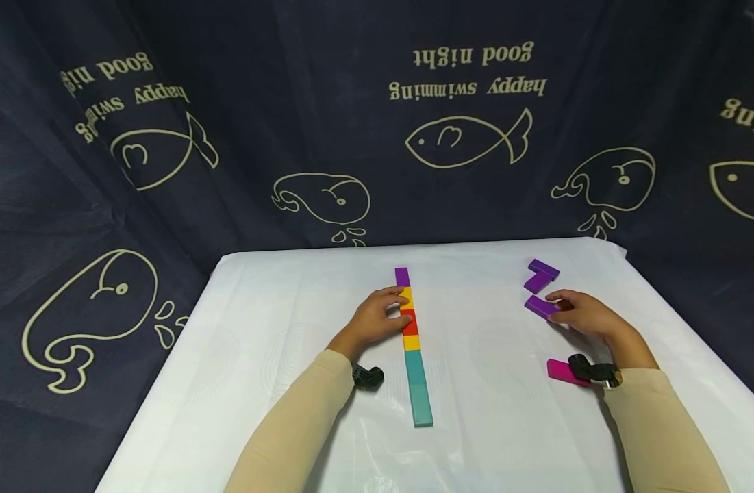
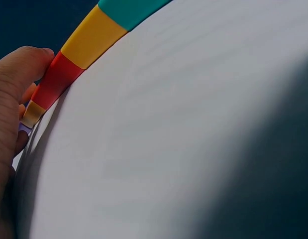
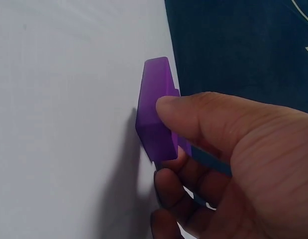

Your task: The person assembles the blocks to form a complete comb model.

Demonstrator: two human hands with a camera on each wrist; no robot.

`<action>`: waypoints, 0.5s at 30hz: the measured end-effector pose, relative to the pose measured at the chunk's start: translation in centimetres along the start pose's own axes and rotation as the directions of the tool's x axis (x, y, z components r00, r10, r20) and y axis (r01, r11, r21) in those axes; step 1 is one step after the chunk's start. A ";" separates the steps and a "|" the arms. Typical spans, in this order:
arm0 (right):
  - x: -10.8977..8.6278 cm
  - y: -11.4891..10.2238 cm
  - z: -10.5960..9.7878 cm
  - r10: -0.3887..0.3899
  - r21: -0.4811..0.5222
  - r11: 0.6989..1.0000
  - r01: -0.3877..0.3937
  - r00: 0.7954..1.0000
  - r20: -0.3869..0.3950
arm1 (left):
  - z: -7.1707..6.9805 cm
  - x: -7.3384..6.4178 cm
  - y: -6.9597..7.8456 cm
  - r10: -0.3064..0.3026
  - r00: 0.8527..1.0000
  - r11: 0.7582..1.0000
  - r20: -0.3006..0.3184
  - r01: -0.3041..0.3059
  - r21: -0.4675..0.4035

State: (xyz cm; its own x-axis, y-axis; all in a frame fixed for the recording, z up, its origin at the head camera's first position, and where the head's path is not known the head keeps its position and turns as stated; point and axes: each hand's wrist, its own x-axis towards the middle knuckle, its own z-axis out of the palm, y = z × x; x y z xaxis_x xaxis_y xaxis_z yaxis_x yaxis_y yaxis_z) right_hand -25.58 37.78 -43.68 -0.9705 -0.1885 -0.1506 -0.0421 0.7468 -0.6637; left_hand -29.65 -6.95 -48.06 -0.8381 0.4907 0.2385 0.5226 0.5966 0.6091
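A straight row of flat coloured blocks runs away from me down the middle of the table: two teal blocks (image 1: 416, 368) nearest, then a yellow block (image 1: 411, 342), a red block (image 1: 409, 322), another yellow block (image 1: 405, 293) and a purple block (image 1: 402, 276) at the far end. My left hand (image 1: 374, 316) rests along the row's left side, its thumb at the red block and fingertips at the farther yellow one. On the right, my right hand (image 1: 583, 311) pinches a purple rectangular block (image 3: 156, 107) between thumb and fingers; the block is tilted, with its shadow on the table beside it.
Two more purple blocks (image 1: 539, 281) lie touching at an angle beyond my right hand. A magenta block (image 1: 560, 370) lies partly under the right wrist's black camera (image 1: 583, 368). The white-covered table (image 1: 487, 424) ends at a dark printed curtain (image 1: 377, 137).
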 end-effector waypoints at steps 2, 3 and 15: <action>0.0 0.1 0.1 0.002 -0.001 1.000 -0.002 1.000 -0.011 | 0.0 0.0 0.0 -0.007 1.000 1.000 0.004 0.007 0.000; 0.0 0.1 0.1 0.004 -0.002 1.000 -0.004 1.000 -0.015 | 0.0 0.0 0.0 -0.009 1.000 1.000 0.006 0.009 0.000; 0.6 -1.7 0.5 -0.061 -0.029 0.998 0.060 0.998 -0.026 | 0.2 0.1 -0.4 0.008 1.000 1.000 0.000 -0.008 0.005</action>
State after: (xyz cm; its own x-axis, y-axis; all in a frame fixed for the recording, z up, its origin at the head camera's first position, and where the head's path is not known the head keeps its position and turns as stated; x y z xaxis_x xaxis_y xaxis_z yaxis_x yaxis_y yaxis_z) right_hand -25.98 36.05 -43.00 -0.9719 -0.2170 -0.0907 -0.1073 0.7524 -0.6500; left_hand -29.86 -7.05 -48.39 -0.8341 0.4953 0.2428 0.5297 0.5963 0.6032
